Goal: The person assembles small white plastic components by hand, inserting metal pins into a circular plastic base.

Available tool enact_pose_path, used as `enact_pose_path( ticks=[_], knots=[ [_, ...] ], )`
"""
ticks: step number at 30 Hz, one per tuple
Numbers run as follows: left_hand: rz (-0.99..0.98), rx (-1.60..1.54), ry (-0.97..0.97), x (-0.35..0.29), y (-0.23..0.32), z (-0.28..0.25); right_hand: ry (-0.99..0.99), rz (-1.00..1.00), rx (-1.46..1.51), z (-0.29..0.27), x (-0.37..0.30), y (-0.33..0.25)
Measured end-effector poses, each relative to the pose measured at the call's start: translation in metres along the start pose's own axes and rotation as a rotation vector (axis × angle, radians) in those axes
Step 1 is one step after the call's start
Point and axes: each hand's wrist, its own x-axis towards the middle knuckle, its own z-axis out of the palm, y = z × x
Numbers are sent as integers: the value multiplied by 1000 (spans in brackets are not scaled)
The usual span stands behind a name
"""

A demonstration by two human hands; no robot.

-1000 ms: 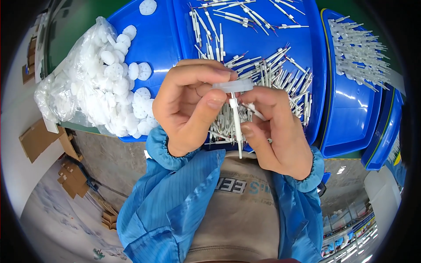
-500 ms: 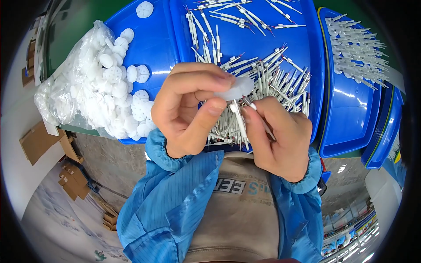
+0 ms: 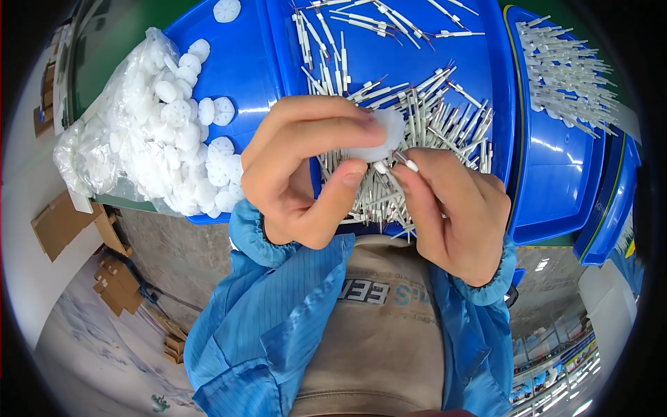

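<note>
My left hand (image 3: 299, 163) holds a translucent white plastic disc (image 3: 390, 133) between its thumb and fingers, tilted over the middle tray. Close against the disc's lower edge, my right hand (image 3: 462, 212) pinches a thin white stick with a metal part (image 3: 403, 160) between thumb and forefinger; whether its end sits in the disc I cannot tell. Below both hands lies a dense heap of similar white sticks (image 3: 441, 128), some with reddish ends, in the blue middle tray (image 3: 389, 62).
To the left, a clear plastic bag (image 3: 90, 149) spills many white discs (image 3: 177, 111) onto a blue tray (image 3: 250, 55). On the right, a blue tray (image 3: 556, 174) carries discs with upright sticks (image 3: 563, 76). Another blue tray (image 3: 608, 201) stands beyond it.
The disc has turned up more steeply in my left hand. My right hand has shifted slightly right and down, and the white stick that hung between the hands no longer shows there.
</note>
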Motion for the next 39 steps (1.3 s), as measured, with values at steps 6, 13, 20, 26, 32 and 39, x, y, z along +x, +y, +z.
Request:
enact_pose_path(
  ticks=[6, 13, 20, 26, 32, 39],
  knots=[
    [-124, -86, 18, -3, 5, 4, 14, -136, -46, 1, 3, 6],
    [-51, -507, -80, 0, -8, -2, 27, -43, -37, -13, -1, 10],
    [-94, -492, -82, -2, -8, -4, 193, 188, -535, -23, 7, 28],
    [-242, -238, 28, -1, 4, -1, -60, 58, -491, -16, 2, 39],
    [-274, -271, 13, 0, 2, -1, -101, 238, 106, -1, -6, 4],
    [-295, -245, 26, -2, 2, 1, -103, 173, 58, 6, 5, -3]
  ],
)
